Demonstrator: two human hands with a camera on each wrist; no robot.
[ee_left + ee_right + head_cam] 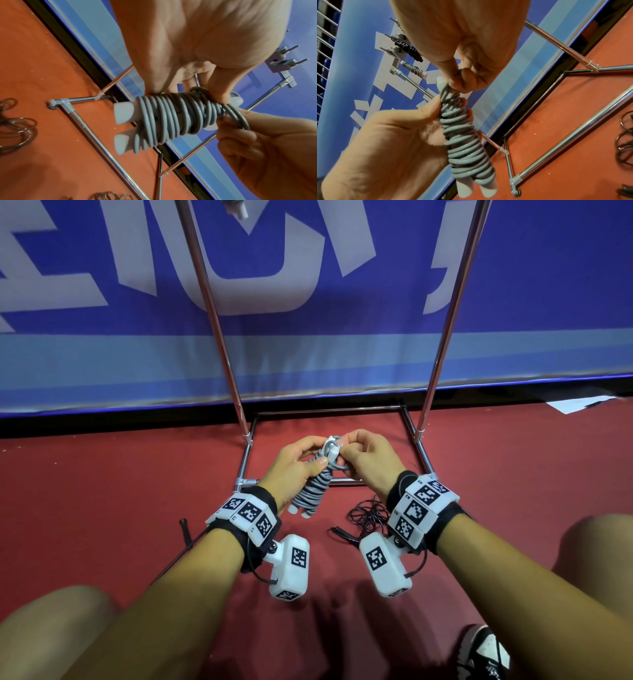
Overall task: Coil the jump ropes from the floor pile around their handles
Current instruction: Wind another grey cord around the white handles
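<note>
A grey jump rope (317, 479) is wound in tight turns around its two pale handles (123, 115), which lie side by side. My left hand (313, 462) grips the middle of this bundle, thumb on the coils (171, 115). At the bundle's top end, my right hand (344, 455) pinches the last loop of the cord (240, 119); the right wrist view shows its fingers curled on the cord (447, 88) beside a handle tip. The bundle is held in the air above the red floor. A loose black jump rope (368, 515) lies tangled on the floor under my right wrist.
A chrome rack (212, 313) stands just beyond my hands, its base bars (337, 481) on the floor. Two coiled ropes, one black (409, 50) and one grey (414, 68), hang on its hooks. A blue banner wall (308, 354) closes the back. A black handle (185, 529) lies at left.
</note>
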